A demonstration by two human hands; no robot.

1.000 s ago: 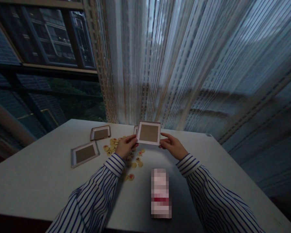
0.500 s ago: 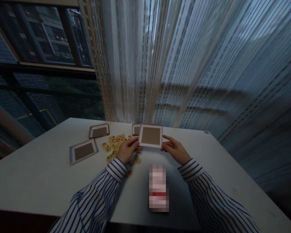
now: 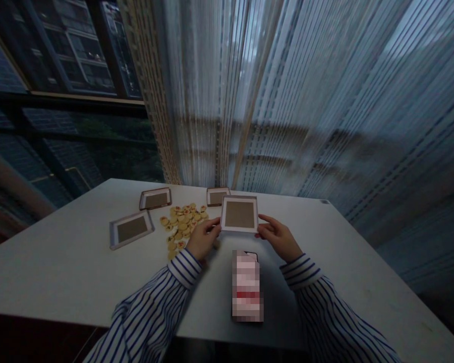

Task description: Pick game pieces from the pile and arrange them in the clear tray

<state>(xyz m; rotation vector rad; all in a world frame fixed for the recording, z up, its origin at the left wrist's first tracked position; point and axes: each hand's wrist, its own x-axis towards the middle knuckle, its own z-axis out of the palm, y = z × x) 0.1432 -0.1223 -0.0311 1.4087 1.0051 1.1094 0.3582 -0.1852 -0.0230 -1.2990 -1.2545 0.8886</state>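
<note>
Between my two hands I hold a shallow square box lid (image 3: 239,214), pale-rimmed with a grey-brown panel inside, tilted toward me above the table. My left hand (image 3: 204,238) grips its lower left corner, fingers closed. At the lower right corner my right hand (image 3: 280,237) pinches the edge. Left of my left hand lies a loose pile of round wooden game pieces (image 3: 182,226), some with red or dark markings on top. My left hand and sleeve hide part of the pile.
Similar shallow trays lie on the white table (image 3: 71,262): a pale tray (image 3: 131,230) at left, a brown-edged tray (image 3: 155,199) behind it, and a small tray (image 3: 218,197) at the back. A phone (image 3: 247,287) with a blurred screen lies in front. String curtains (image 3: 242,101) hang beyond.
The lid and both hands have shifted slightly right, so more of the small back tray shows. The camera view has also moved a little. Both hands keep their hold.
</note>
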